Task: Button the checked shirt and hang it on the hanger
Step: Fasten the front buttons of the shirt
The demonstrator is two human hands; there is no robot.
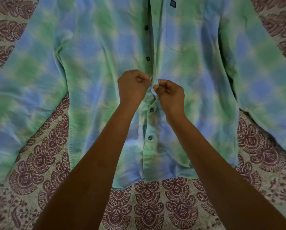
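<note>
Green-blue checked shirt lying flat on patterned bedsheet; left hand and right hand both pinching its placket mid-front.

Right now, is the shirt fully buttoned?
No: lower buttons look fastened, upper buttons lie bare; left hand and right hand pinch the shirt.

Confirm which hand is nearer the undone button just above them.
Left. The left hand is below-left of the button; right hand lies farther, below-right. Both pinch the checked shirt.
</note>
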